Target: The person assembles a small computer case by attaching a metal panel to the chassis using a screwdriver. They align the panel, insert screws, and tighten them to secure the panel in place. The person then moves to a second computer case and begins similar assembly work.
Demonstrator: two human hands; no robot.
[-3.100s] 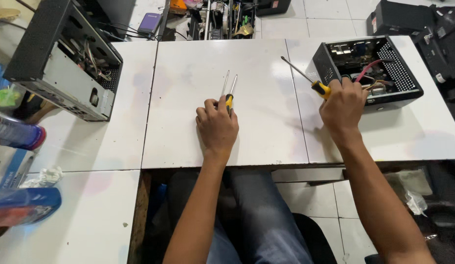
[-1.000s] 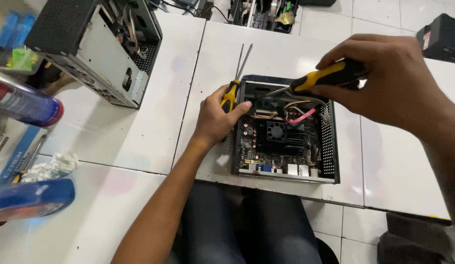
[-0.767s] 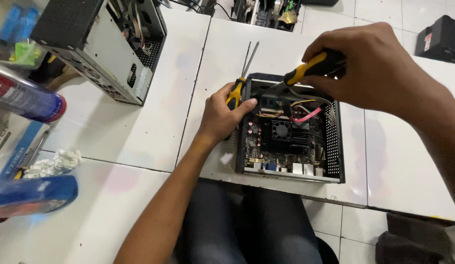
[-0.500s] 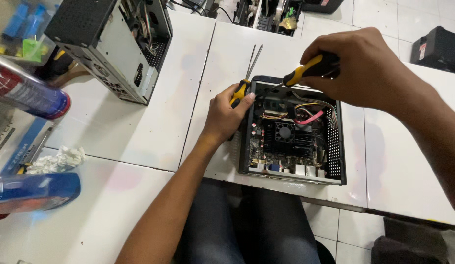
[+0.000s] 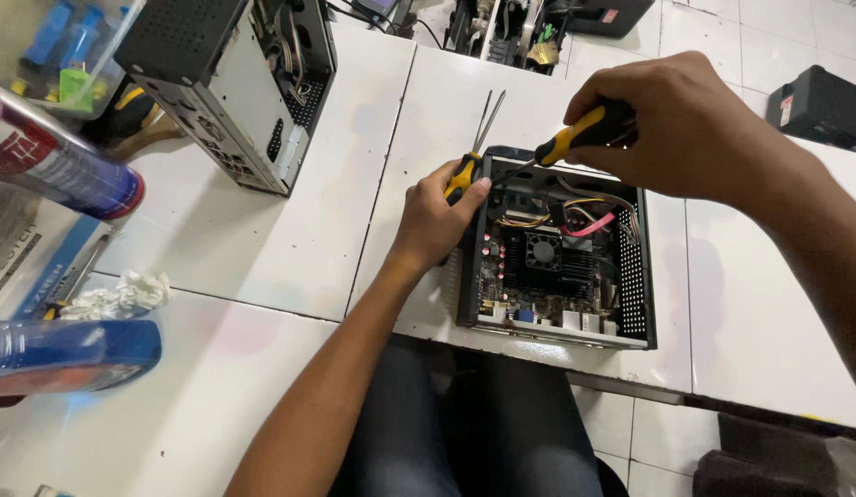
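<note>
Bright, even overhead light, soft shadows, faint sheen on white tabletop (image 5: pixel 262 267); blurred spray cans (image 5: pixel 64 166) at left edge.

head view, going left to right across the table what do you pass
blue spray can lying on its side → grey open computer tower case → left hand → small black open computer case → right hand

Glossy white tabletop (image 5: pixel 262 248), matt black perforated metal computer case (image 5: pixel 630 285), and smooth yellow-black plastic screwdriver handle (image 5: pixel 580 136).
</note>
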